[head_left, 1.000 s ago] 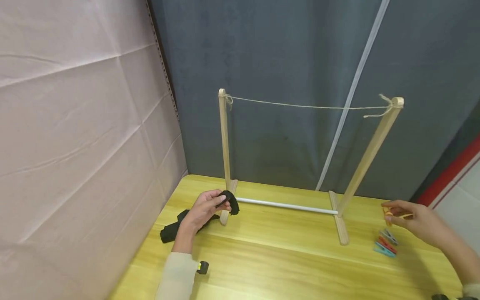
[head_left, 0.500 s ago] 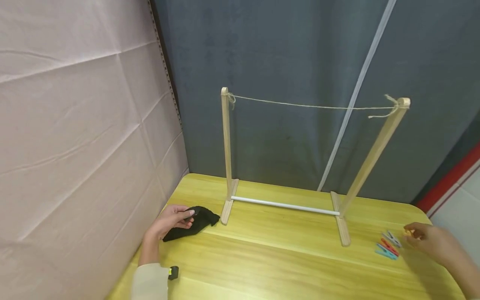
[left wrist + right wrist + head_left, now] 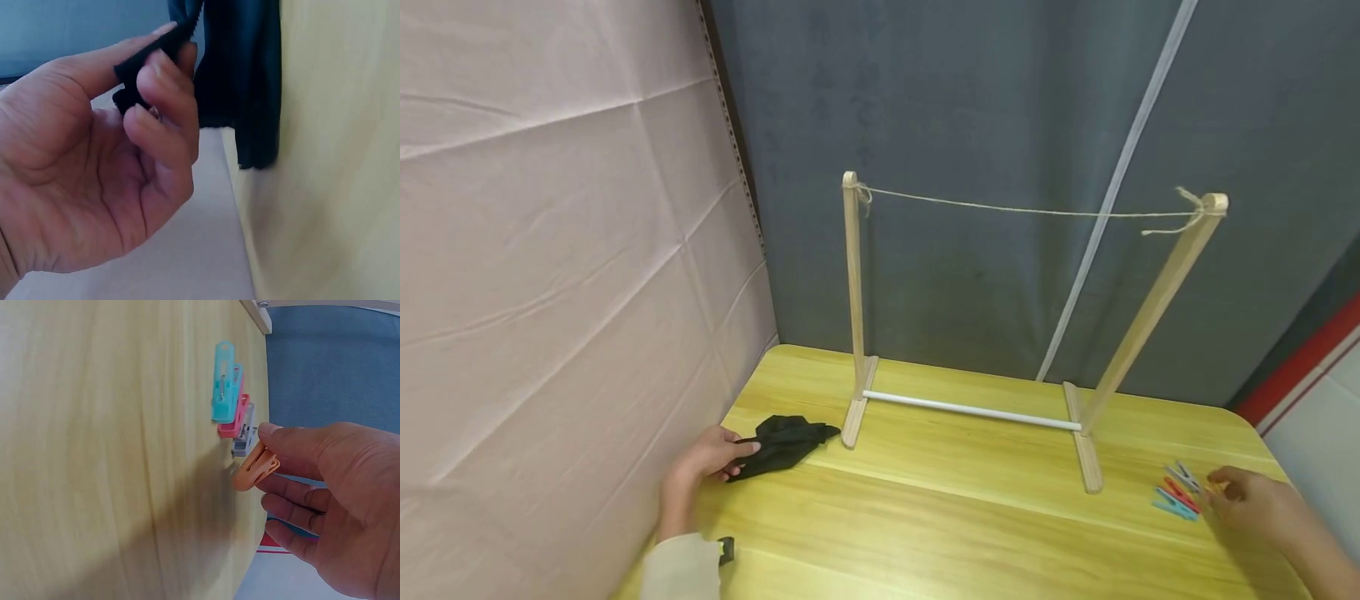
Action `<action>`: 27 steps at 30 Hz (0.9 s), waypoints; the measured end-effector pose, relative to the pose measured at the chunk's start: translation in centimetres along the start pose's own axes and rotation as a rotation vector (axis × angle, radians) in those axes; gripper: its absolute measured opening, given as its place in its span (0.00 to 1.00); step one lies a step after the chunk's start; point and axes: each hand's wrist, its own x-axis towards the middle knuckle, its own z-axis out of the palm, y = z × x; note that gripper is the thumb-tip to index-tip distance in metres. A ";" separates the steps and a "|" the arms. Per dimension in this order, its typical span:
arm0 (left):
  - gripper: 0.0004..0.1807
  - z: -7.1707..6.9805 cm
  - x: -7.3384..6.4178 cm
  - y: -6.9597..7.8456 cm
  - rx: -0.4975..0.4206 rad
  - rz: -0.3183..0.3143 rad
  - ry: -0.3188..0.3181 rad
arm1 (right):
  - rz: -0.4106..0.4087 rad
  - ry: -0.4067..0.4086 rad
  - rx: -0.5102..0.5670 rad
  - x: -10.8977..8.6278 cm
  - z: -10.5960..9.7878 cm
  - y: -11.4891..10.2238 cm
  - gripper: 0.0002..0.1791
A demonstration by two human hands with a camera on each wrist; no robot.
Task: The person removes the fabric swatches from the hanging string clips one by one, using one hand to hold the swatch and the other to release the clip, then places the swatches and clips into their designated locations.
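My left hand (image 3: 709,454) pinches the near end of a soft black cloth (image 3: 786,443) at the left of the table. In the left wrist view, a folded edge of the cloth (image 3: 156,53) sits between thumb and fingers, and the rest hangs down beside the tabletop. At the far right, my right hand (image 3: 1262,504) pinches an orange clothespin (image 3: 255,470) between thumb and fingers, close over the table. Right beside it lie three more clothespins: a light blue one (image 3: 223,387), a red one (image 3: 234,425) and a grey one (image 3: 244,440).
A wooden stand with two posts (image 3: 854,292) rises at the back of the table (image 3: 940,517), a string (image 3: 1000,207) tied between their tops. A white rod (image 3: 970,409) joins the feet. Pale fabric (image 3: 565,292) hangs along the left, a dark curtain (image 3: 955,283) behind.
My left hand has moved left and down, lowering the black cloth onto the table. My right hand has brought the orange clothespin down beside the other clothespins.
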 end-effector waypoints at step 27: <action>0.54 0.8 -0.2 3.6 0.430 0.316 0.521 | -0.082 0.132 0.000 -0.6 0.5 -2.1 0.40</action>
